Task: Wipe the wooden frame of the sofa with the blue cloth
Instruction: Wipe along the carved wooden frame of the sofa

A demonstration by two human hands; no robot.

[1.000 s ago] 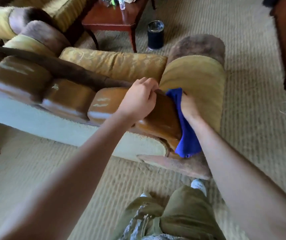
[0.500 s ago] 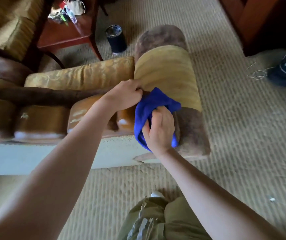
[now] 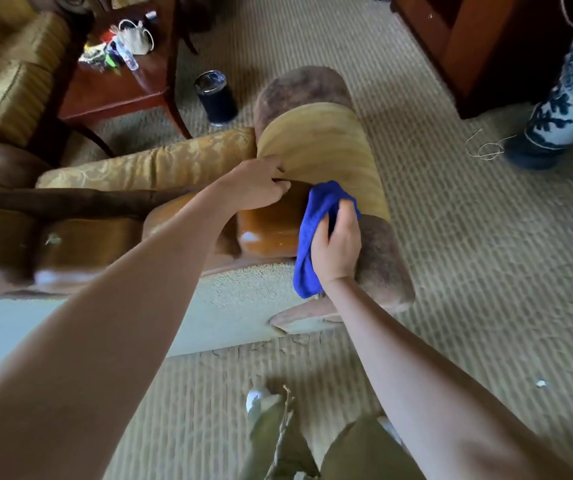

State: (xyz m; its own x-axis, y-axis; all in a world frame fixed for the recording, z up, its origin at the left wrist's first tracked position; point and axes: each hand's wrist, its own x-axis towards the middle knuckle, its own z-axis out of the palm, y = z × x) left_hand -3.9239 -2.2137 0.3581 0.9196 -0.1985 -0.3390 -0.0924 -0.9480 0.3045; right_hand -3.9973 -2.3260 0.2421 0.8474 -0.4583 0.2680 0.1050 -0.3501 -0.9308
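Two hands work at the arm end of the sofa, and the relation that matters is between the right hand (image 3: pixel 336 247) and the glossy wooden frame (image 3: pixel 271 226): the wood lies directly to that hand's left, touching the cloth, and its long axis runs away leftward along the back of the sofa, under the left forearm. The right hand is clenched around the blue cloth (image 3: pixel 316 233), fingers curled over a bunched upper fold while a tail of fabric hangs below the wrist; the cloth sits pressed between the palm and the end of the frame, just where the wood meets the striped yellow armrest (image 3: pixel 326 150). The left hand (image 3: pixel 260 185) is up and to the left of the right one, close by, its fingers curled and pinching the edge of the armrest upholstery, seemingly pulling it clear of the wood. The right hand is the nearer one to the unwiped stretch, I judge, so the coming stroke probably calls for a drag leftward along the frame's length, with the left arm in its path. Whether the wood beneath the cloth is already clean cannot be told.
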